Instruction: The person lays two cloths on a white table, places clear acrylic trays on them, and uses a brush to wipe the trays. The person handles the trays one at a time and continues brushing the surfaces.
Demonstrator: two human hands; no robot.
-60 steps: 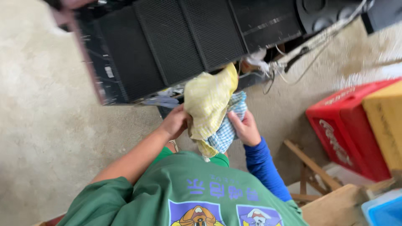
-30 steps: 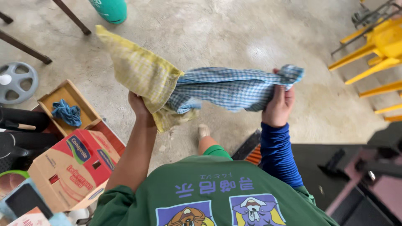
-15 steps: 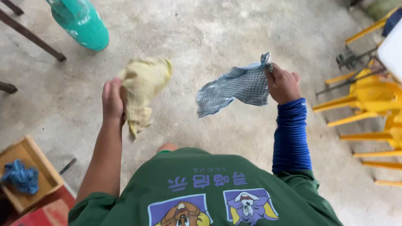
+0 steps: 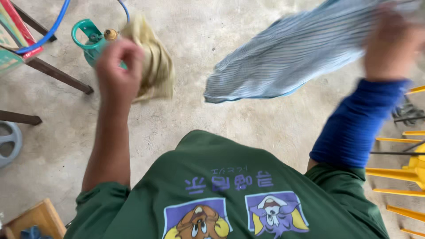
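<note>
My left hand (image 4: 117, 71) is raised over the concrete floor (image 4: 186, 128), its fingers (image 4: 128, 51) curled tight around a yellow cloth (image 4: 152, 66). That cloth looks crumpled and bunched, a dull straw yellow, hanging to the right of my fist in a soft lump. My right hand (image 4: 392, 42) is up near the top right, blurred, with its fingers closed on a blue checked cloth (image 4: 292, 57). This one is spread out wide and flat in the air, pale blue with fine stripes, trailing leftward toward the yellow one without touching it. A blue sleeve (image 4: 358, 126) covers my right forearm. Behind my left hand stands a green gas cylinder (image 4: 90, 40) with a blue hose (image 4: 48, 31). Yellow chairs (image 4: 407, 172) sit at the right edge.
</note>
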